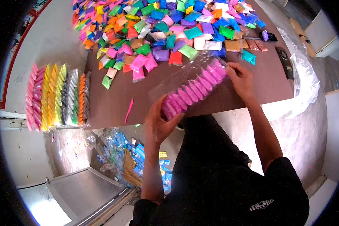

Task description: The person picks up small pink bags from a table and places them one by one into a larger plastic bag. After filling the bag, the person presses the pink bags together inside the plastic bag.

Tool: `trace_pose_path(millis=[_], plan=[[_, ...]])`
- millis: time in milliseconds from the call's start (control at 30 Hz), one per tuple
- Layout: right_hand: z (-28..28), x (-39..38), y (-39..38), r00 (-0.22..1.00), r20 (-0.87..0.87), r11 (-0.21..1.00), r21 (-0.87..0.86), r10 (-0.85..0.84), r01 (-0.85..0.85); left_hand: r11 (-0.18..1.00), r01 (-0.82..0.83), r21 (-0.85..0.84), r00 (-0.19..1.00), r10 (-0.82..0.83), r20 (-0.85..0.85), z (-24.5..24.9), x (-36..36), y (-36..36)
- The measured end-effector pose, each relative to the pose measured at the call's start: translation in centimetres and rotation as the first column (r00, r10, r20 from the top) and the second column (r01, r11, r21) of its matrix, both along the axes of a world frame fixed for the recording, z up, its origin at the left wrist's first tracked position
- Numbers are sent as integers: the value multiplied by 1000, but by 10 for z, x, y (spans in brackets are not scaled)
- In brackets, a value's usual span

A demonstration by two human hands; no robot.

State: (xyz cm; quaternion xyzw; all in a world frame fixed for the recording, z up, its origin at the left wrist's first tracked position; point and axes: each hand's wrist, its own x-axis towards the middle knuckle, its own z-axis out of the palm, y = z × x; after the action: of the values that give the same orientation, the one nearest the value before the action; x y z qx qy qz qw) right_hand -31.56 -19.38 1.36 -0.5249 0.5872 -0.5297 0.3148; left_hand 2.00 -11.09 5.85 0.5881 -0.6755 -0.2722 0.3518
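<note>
A clear plastic bag with a row of pink packets (194, 90) is held tilted over the brown table (113, 113). My left hand (162, 119) grips its lower left end, thumb and fingers around the packets. At the upper right end, my right hand (240, 80) pinches the bag's edge. Beyond the bag lies a large heap of small coloured packets (169, 34). A pink stick-like tool (129, 110) rests on the table to the left of my left hand.
Long bags of stacked packets (56, 96) stand in a row at the table's left edge. A black device (284, 62) and clear plastic sheeting (307, 88) are at the right. Below the table lie blue wrappers (139, 152) and a straw broom (131, 169).
</note>
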Motion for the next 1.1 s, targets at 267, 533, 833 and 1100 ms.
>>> trace_pose_path(millis=[267, 533, 833, 1100], plan=[[-1, -22, 28, 991, -106, 996, 21, -82, 85, 992, 81, 100, 997, -80, -15, 1, 2, -29], [-12, -17, 27, 994, -36, 993, -63, -103, 101, 995, 91, 33, 996, -91, -5, 11, -4, -18], [-9, -17, 30, 990, -65, 991, -61, -127, 123, 994, 106, -21, 994, -106, 25, 3, -4, -16], [-8, -17, 30, 993, -29, 992, -51, -117, 115, 928, 168, -333, 929, -36, 369, 27, -17, -23]])
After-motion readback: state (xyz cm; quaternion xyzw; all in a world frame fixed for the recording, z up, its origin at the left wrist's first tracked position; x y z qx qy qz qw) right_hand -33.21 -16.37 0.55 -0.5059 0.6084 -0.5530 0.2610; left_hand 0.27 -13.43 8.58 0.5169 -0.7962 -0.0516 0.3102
